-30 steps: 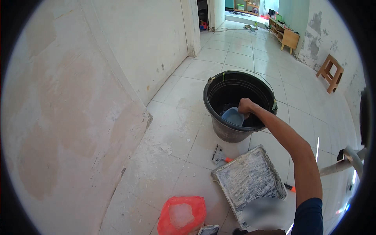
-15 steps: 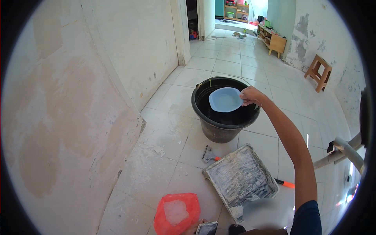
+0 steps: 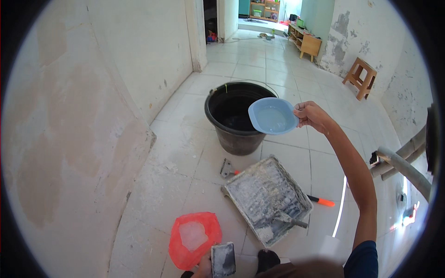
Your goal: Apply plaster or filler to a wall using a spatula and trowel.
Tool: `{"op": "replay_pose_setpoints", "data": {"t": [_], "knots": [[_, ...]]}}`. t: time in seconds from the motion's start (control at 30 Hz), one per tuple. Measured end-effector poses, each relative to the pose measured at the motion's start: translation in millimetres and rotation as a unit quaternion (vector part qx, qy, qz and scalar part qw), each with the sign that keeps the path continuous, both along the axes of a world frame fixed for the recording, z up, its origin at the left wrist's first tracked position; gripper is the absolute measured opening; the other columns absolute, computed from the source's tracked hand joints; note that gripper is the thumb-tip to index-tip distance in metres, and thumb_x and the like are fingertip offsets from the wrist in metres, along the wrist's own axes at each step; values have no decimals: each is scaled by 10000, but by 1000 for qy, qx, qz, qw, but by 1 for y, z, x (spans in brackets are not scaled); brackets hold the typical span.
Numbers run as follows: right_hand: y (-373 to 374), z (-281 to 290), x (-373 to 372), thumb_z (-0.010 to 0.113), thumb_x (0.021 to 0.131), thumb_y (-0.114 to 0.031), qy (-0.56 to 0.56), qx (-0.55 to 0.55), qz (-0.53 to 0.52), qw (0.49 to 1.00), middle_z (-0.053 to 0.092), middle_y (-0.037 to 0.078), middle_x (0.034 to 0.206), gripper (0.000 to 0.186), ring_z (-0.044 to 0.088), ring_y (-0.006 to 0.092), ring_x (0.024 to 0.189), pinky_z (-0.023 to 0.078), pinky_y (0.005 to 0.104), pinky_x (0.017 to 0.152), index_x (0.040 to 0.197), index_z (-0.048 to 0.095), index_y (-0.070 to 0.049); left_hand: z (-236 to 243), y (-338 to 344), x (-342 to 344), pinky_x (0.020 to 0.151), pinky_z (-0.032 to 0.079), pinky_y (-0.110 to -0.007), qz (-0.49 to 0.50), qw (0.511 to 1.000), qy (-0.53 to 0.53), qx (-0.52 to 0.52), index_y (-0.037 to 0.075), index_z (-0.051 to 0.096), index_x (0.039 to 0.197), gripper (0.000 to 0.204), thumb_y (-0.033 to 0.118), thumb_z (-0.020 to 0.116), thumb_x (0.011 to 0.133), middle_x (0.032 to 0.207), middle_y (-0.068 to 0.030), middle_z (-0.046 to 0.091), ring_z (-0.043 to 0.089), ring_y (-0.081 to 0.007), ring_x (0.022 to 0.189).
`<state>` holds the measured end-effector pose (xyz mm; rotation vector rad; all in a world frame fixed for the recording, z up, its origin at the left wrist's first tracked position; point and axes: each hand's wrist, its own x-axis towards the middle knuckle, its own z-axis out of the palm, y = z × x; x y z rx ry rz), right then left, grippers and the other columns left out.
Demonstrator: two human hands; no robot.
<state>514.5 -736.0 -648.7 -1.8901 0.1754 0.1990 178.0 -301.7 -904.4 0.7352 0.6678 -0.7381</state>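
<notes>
My right hand (image 3: 308, 116) grips a light blue plastic bowl (image 3: 271, 116) with clear liquid in it, held over the right rim of a black bucket (image 3: 238, 143). My left hand (image 3: 203, 265), partly hidden at the lower edge, holds a small plaster-smeared rectangular tool (image 3: 223, 259) beside a red plastic bag (image 3: 178, 243) with pale contents. A plaster-caked tray (image 3: 252, 190) lies below the bucket, with a flat blade tool (image 3: 287, 217) in it. A scraper (image 3: 227, 167) is beside it, and an orange-and-black handle (image 3: 324, 201) sticks out at its right.
A plastered wall (image 3: 74, 153) runs along my left, and grey poles (image 3: 405, 176) stand close on the right. A wooden stool (image 3: 359, 78) is against the flaking right wall. Farther along the tiled hallway are a low cabinet (image 3: 309, 46), shelves (image 3: 264, 10) and a doorway.
My right hand has lifted the blue bowl out of the bucket, now with liquid in it, and moved it rightward to the rim. The view has shifted slightly.
</notes>
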Motion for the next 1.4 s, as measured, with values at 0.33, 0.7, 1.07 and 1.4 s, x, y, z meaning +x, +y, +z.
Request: {"op": "replay_pose_setpoints", "data": {"t": [0.33, 0.7, 1.07, 1.4], "knots": [[3, -72, -168, 614, 931, -84, 69, 5, 19, 997, 657, 52, 726, 90, 637, 140, 614, 527, 288, 586, 888, 648, -14, 19, -6, 6, 922, 564, -416, 4, 1000, -8, -21, 69, 637, 1256, 454, 421, 456, 1033, 1118, -92, 713, 696, -245, 995], [1, -187, -265, 633, 893, 24, 97, -48, -34, 994, 644, 55, 722, 27, 655, 132, 603, 536, 274, 543, 908, 622, 43, 15, -9, -4, 881, 567, -395, 6, 999, 40, -10, 67, 628, 1240, 416, 378, 456, 1024, 1093, -92, 708, 694, -227, 959], [26, -205, -275, 659, 884, 46, 46, -163, -79, 982, 671, 89, 797, 84, 675, 132, 678, 555, 294, 549, 961, 625, 53, 6, -14, -2, 879, 555, -331, 5, 997, 15, -80, 97, 593, 1219, 278, 267, 467, 1040, 1081, -70, 687, 684, -181, 970], [-8, -204, -268, 641, 925, -44, 115, 45, -94, 988, 666, 51, 767, 65, 661, 137, 655, 541, 284, 607, 922, 628, 19, 17, -17, 3, 873, 564, -350, 2, 999, 37, -36, 68, 592, 1211, 278, 235, 442, 1048, 1092, -79, 684, 688, -187, 970]]}}
